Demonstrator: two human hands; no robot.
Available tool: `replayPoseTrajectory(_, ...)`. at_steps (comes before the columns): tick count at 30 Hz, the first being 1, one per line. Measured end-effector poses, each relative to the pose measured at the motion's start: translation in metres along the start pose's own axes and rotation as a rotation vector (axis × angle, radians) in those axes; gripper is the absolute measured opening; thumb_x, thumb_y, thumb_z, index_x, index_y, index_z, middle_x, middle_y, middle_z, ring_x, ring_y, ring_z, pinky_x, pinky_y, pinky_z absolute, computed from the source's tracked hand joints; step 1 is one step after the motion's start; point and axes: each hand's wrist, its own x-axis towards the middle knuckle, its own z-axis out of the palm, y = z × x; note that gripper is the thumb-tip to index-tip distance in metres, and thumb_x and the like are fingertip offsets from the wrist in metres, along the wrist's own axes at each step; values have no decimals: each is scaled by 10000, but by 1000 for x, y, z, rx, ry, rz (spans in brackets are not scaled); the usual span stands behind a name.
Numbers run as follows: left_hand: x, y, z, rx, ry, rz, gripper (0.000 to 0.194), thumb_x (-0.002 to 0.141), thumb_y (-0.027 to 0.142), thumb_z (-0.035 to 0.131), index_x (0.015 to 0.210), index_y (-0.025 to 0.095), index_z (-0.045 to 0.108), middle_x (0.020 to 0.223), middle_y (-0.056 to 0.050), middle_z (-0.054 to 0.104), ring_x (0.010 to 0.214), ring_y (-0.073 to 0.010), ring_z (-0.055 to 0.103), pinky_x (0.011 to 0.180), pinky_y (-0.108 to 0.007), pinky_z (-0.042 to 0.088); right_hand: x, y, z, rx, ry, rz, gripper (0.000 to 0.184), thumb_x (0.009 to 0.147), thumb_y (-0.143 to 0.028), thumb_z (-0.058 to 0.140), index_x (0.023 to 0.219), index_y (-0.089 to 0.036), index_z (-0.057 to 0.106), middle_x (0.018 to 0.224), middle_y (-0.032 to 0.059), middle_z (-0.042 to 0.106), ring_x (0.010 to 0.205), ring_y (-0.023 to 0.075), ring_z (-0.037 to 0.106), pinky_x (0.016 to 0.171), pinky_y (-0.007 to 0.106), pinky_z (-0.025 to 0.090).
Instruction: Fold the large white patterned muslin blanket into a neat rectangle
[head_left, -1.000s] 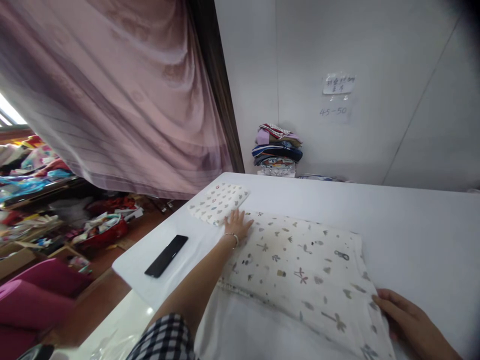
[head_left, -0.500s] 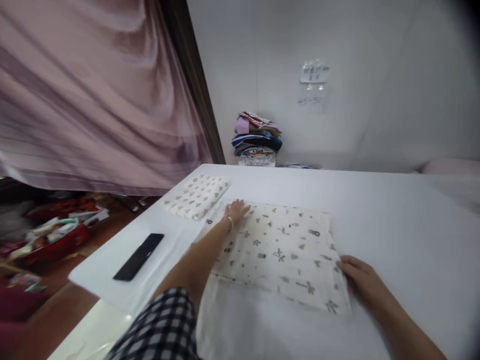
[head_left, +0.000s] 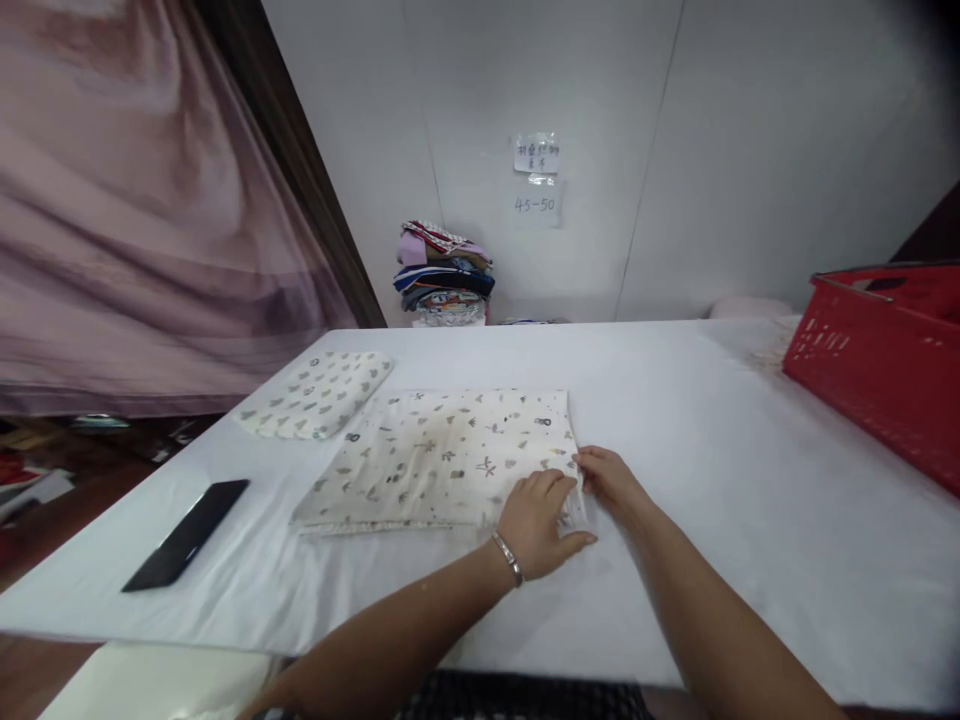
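Observation:
A folded cream cloth (head_left: 442, 455) printed with small grey figures lies flat on the white table (head_left: 750, 480). Both hands meet at its near right corner. My left hand (head_left: 540, 520), with a bracelet on the wrist, has its fingers curled over that corner and the thumb sticking out to the right. My right hand (head_left: 611, 480) sits just beyond it, fingertips closed on the cloth's right edge. The fingertips of both hands are partly hidden by the fabric and by each other.
A smaller folded printed cloth (head_left: 319, 393) lies at the far left, a black phone (head_left: 186, 533) near the left edge. A red basket (head_left: 877, 370) stands at the right. Stacked folded clothes (head_left: 442, 285) sit against the wall, a pink curtain (head_left: 150, 220) hangs left.
My left hand has left the cloth's far left corner and come across to its near right corner, beside my right hand. The view has swung right, bringing the red basket in.

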Motion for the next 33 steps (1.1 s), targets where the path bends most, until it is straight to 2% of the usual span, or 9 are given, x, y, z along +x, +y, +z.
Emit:
replayPoseTrajectory(3,-4,9,13,138,25,-35,634,676,392,688,1223,199,431,1222,-102,503,1090,-275,459,886,-441,404,-2,-3,1,90,-8,33,202,579,-244,728,682,-144,584,522,-29,535,418,55,447,343,143,355)
replayPoseTrajectory(8,-6,0,20,230,51,-73,552,690,173,592,1216,189,424,1229,-100,490,1093,-261,450,880,-408,411,-4,-6,5,147,-29,49,153,610,-211,704,650,-134,578,507,-21,537,402,48,445,326,126,351)
replayPoseTrajectory(11,-6,-3,17,200,62,-96,469,702,165,559,1161,187,469,1176,-96,523,1066,-249,470,877,-394,416,-5,-6,6,158,-49,47,138,635,-207,692,656,-129,580,505,-17,541,400,49,449,334,127,358)
replayPoseTrajectory(15,-3,-3,11,85,61,-181,270,784,167,467,1043,203,538,1026,-55,595,964,-193,525,845,-326,428,-5,-4,7,156,-81,47,139,655,-199,691,715,-128,587,591,21,612,463,82,530,412,169,449)
replayPoseTrajectory(18,-2,-3,10,-1,58,-264,205,812,178,443,968,218,569,961,-32,617,914,-169,550,809,-288,427,-7,-4,7,144,-131,53,168,669,-199,698,783,-126,599,665,43,651,517,105,578,467,197,491)
replayPoseTrajectory(23,-5,-6,12,-94,101,-292,200,794,158,459,941,211,583,928,-26,620,889,-162,557,793,-272,418,-12,-9,7,121,-260,54,211,731,-266,677,862,-109,626,724,67,673,580,115,611,495,187,498)
replayPoseTrajectory(26,-7,-7,12,-165,143,-324,208,796,159,454,947,212,586,924,-18,626,875,-152,557,788,-262,413,-14,-11,6,104,-268,65,194,764,-289,651,832,-109,622,712,64,666,555,97,596,448,155,466)
replayPoseTrajectory(31,-9,-8,13,-294,202,-465,186,821,209,443,934,197,590,842,-4,627,762,-136,555,705,-256,423,-18,-13,9,-9,-256,127,246,813,-346,596,823,-102,623,720,73,659,552,112,614,406,160,464)
replayPoseTrajectory(33,-11,-8,14,-319,215,-442,199,806,197,455,956,201,585,868,-5,629,783,-138,556,727,-264,432,-21,-14,11,-58,-279,142,273,818,-374,586,823,-105,628,721,75,661,540,119,615,393,168,464)
